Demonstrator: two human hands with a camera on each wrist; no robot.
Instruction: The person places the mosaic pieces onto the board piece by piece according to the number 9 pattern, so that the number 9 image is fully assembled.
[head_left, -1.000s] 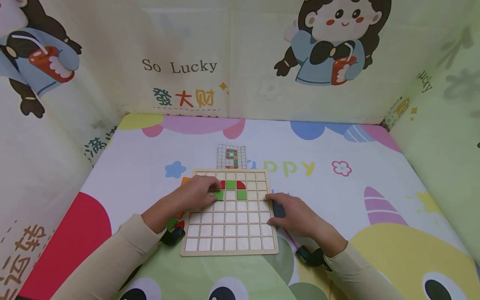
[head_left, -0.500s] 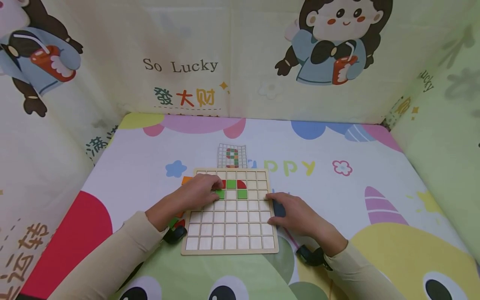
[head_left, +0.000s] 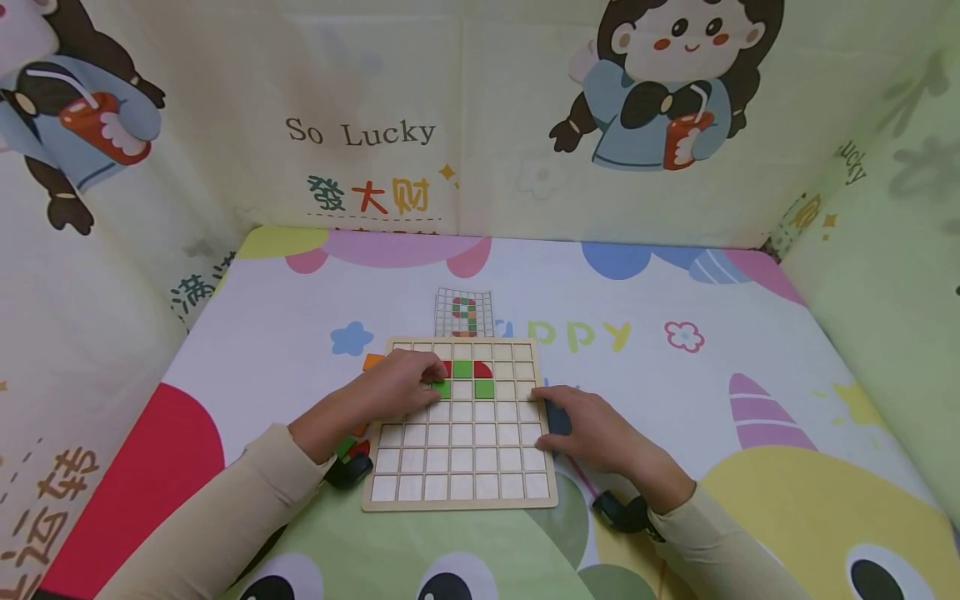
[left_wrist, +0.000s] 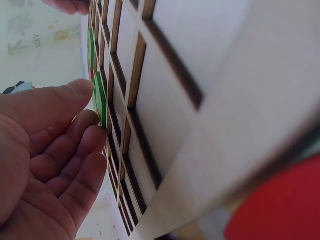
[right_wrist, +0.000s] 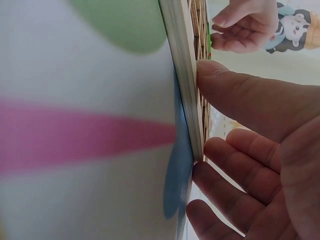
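Observation:
A wooden grid board (head_left: 461, 481) lies in front of me in the head view. My left hand (head_left: 401, 385) pinches a square green tile (left_wrist: 100, 102) at its left edge, thumb on one side and fingertips on the other; in the left wrist view that tile stands slightly proud of its cell. Above it is a partly covered red tile (head_left: 447, 367), followed by a green tile (head_left: 462, 369) and a rounded red tile (head_left: 482, 368), with another green tile (head_left: 484, 389) below. My right hand (head_left: 592, 427) touches the board's right edge with thumb and fingertips, fingers relaxed.
Behind the board lies a gridded pattern card (head_left: 463, 312), its lower end hidden. Loose tiles sit along the board's left side: an orange tile (head_left: 372, 361), a green tile (head_left: 346, 446) and a red tile (head_left: 360, 448). A patterned cloth (head_left: 637, 333) covers the table.

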